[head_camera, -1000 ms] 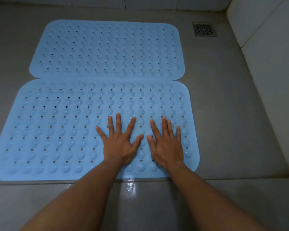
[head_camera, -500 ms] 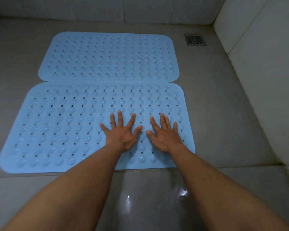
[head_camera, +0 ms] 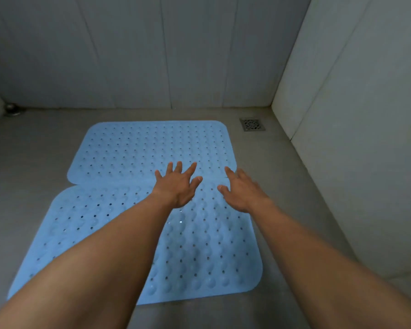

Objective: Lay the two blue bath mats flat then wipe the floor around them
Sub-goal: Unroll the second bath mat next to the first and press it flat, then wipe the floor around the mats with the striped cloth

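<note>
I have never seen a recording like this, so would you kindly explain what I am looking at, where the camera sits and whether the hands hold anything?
There is no machine here. A person wears one wide-angle camera on the head, looking forward and down, so the hands you see are their own. The left hand and the right hand are spread open and hold nothing. They are above the line where two blue bath mats meet; whether they touch is unclear. The near mat and the far mat look flat on the grey floor. A square drain sits in the far right corner, below the walls.
</note>
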Demonstrator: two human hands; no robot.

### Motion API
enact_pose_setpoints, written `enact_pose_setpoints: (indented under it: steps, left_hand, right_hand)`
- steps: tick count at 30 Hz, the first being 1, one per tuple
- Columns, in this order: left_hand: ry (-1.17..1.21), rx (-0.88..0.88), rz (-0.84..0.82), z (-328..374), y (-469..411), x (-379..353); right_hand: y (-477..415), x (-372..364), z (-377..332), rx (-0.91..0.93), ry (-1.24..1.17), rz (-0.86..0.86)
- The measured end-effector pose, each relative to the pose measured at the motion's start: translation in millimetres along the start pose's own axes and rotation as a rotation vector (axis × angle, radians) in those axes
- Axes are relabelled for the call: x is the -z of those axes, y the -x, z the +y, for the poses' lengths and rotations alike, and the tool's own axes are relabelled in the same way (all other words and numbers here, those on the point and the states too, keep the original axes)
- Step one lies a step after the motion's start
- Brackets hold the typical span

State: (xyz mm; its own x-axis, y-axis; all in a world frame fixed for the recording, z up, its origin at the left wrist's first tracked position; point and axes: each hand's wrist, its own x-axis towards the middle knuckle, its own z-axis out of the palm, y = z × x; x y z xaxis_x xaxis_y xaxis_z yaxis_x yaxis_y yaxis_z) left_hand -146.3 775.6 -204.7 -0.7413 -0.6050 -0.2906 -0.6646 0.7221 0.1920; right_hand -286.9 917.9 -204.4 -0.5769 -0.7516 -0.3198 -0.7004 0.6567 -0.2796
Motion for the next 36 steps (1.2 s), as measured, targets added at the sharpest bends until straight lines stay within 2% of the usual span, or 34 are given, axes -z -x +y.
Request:
enact_pose_setpoints:
  steps: [4,9,14,19,26,36]
  left_hand:
    - [0.014,-0.082,0.094,22.9,-18.3,78.4]
    - [0.026,-0.140,0.124,60.0,-13.2,202.7]
    - [0.116,-0.259,0.279,108.9,7.2,339.4]
    - [0.114,-0.268,0.271,161.1,31.6,480.3]
    - [0.096,-0.328,0.291,230.8,55.0,674.1]
    - [0.105,-0.444,0.359,275.5,58.3,854.7]
  right_hand:
    - [-6.4,81.3,-6.3,-0.008,0.008,0.097]
    - [15.5,204.3,-23.3,-0.039,0.051,0.151]
    - [47.4,343.7,-44.3,-0.072,0.036,0.187]
    - [91.8,490.2,-57.3,-0.084,0.013,0.175]
    - [140.9,693.7,-69.5,-0.102,0.066,0.252]
    - [176.1,874.9,-115.2,-0.154,0.076,0.404]
